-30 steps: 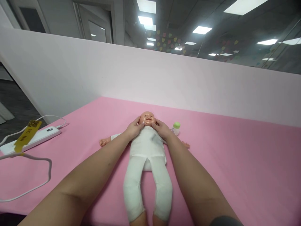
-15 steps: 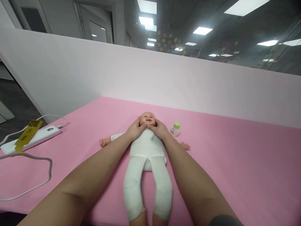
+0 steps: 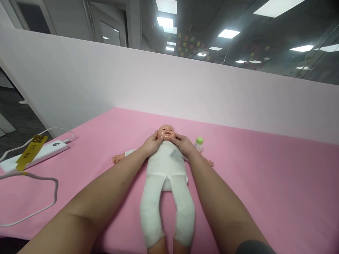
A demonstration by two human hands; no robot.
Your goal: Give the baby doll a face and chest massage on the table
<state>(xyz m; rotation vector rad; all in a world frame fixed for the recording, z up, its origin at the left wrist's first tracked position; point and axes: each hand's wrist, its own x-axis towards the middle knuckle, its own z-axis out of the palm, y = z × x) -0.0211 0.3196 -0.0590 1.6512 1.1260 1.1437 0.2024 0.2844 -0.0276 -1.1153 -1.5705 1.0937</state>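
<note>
A baby doll (image 3: 166,162) with a white cloth body lies on its back on the pink table cover (image 3: 265,183), head toward the far side and legs toward me. My left hand (image 3: 153,144) holds the left side of its head and neck, thumb near the chin. On the other side, my right hand (image 3: 184,144) has its fingers against the head and its thumb by the jaw. The doll's arms stretch out sideways, partly behind my forearms. A small bottle with a green cap (image 3: 199,144) stands just right of my right hand, partly covered by it.
At the left edge lies a white power strip (image 3: 50,152) with a yellow tag (image 3: 31,151) and a white cable (image 3: 56,190) looping over the cover. A white partition (image 3: 185,84) rises behind the table.
My right hand has shifted slightly right, its thumb moving off the chin toward the jaw, and now covers more of the bottle. My left thumb has drawn back a little.
</note>
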